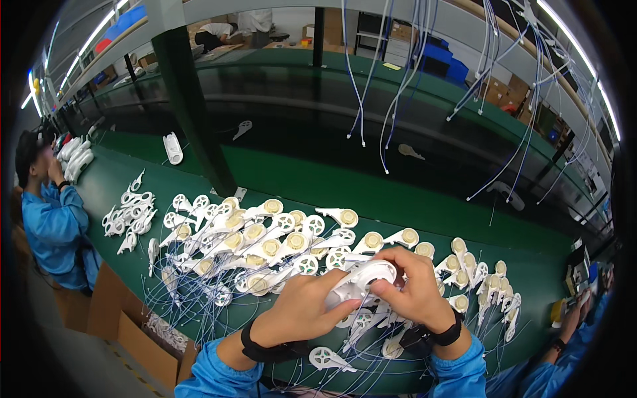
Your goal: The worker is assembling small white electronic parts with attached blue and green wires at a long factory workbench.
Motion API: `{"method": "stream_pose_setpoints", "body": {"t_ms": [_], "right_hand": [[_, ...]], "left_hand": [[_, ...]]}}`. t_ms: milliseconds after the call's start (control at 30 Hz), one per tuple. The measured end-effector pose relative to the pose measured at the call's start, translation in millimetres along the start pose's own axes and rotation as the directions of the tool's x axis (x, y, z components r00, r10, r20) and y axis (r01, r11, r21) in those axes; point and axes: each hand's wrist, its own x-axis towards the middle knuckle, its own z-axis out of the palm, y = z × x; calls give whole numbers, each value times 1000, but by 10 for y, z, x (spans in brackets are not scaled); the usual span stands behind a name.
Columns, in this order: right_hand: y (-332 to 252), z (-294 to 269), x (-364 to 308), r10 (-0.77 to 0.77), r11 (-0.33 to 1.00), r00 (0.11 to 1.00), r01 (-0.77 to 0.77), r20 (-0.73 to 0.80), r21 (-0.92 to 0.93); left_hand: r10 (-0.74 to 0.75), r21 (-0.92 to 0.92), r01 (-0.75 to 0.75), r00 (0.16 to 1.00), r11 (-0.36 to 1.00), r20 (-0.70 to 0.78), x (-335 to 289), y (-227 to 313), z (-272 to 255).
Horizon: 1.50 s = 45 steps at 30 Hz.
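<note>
My left hand [295, 310] and my right hand [419, 293] hold a white plastic housing [355, 282] between them, above the near part of the green bench. The housing has a rounded end with a ring-shaped opening. My left fingers grip its left side, while the right fingers and thumb close round the rounded end. Beneath and beyond lies a spread of white plastic parts [306, 265], many carrying cream-coloured round wheels [271, 248]. Thin blue and white wires [192, 312] trail from them. A white part with a spoked round end [325, 358] rests near my left wrist.
A dark green post [192, 106] rises behind the parts, beside a green conveyor [265, 164]. Cables [391, 99] hang overhead. Small white ring-ended parts [133, 211] lie to the left. A person [53, 205] works at far left, above a cardboard box [109, 302]; another person's arm [570, 325] shows at right.
</note>
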Motion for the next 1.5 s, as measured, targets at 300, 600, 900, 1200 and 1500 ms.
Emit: {"method": "stream_pose_setpoints", "body": {"t_ms": [300, 600, 900, 1200, 1500], "right_hand": [[112, 29, 97, 75, 991, 969, -98, 237, 87], [485, 73, 471, 382, 875, 901, -425, 207, 233], [1816, -894, 1126, 701, 647, 704, -697, 119, 309], [2876, -1584, 1544, 166, 435, 888, -456, -428, -776], [3688, -2039, 1595, -32, 413, 940, -296, -338, -861]], "left_hand": [[-93, -116, 102, 993, 988, 76, -11, 23, -171], [-144, 78, 155, 982, 985, -124, 40, -29, -221], [63, 145, 4, 887, 989, -457, 95, -273, -263], [-8, 142, 73, 912, 987, -410, 138, -425, -313], [-79, 533, 140, 988, 834, -136, 511, -710, -803]]}}
